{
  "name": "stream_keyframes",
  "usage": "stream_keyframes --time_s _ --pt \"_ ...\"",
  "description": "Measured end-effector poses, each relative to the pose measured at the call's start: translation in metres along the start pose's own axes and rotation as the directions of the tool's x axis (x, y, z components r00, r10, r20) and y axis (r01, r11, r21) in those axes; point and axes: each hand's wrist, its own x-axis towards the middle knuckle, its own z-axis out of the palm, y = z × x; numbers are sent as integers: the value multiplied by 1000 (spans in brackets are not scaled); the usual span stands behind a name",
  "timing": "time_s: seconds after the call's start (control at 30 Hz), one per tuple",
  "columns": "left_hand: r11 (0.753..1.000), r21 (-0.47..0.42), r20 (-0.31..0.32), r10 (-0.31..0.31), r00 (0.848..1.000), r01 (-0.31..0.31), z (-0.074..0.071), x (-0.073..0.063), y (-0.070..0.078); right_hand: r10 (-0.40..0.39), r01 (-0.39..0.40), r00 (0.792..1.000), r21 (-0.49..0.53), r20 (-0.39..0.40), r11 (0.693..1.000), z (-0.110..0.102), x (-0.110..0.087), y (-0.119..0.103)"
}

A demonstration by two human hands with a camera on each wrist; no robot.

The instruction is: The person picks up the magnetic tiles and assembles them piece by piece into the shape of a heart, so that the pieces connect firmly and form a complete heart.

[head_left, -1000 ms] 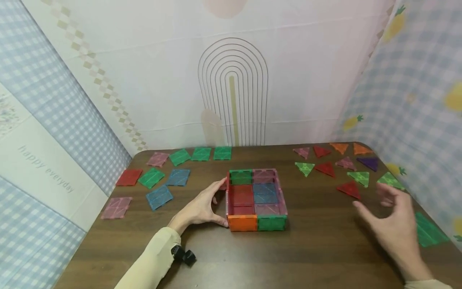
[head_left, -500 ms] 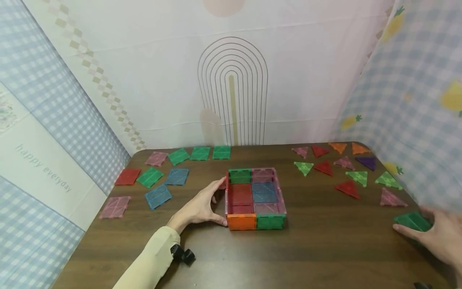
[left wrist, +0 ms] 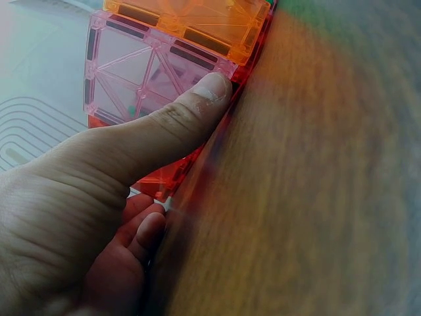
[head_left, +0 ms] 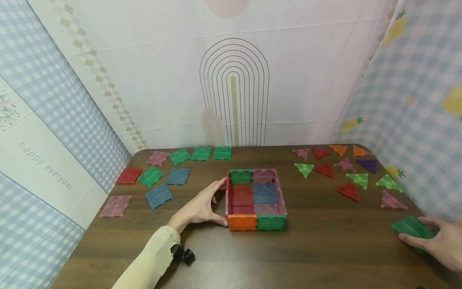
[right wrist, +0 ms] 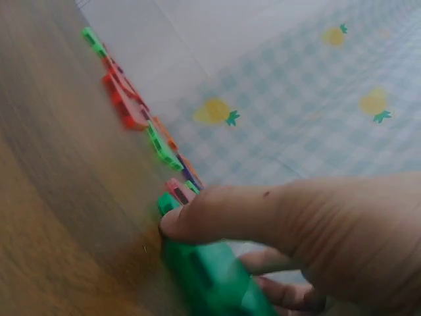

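Right hand (head_left: 443, 241) is pinching green magnetic tile (head_left: 412, 226) near right edge of table (head_left: 325, 249), long axis running far-left to near-right, end jutting past grip. Left hand (head_left: 200, 206), spread wide, is touching magnetic-tile box (head_left: 242, 223).

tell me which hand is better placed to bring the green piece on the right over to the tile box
Right, I'd say: the right hand grips the green piece, while the left hand is well away from it, touching the left side of the tile box.
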Motion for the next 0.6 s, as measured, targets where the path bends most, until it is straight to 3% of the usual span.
stream_keyframes --time_s 0.17,0.3,0.47,0.6 --pt "1000 2 -2 1 1000 -1 0 0 0 -28 39 995 116 -93 993 -1 1 -17" --pt "1000 -4 2 5 1000 -5 0 1 -1 -91 109 991 181 -103 977 -2 2 -40" --pt "1000 9 -6 13 1000 -13 0 0 0 -221 225 974 214 -45 951 2 7 -72" --pt "999 32 -10 11 1000 -11 0 -1 1 -351 333 936 257 26 907 5 16 -107"
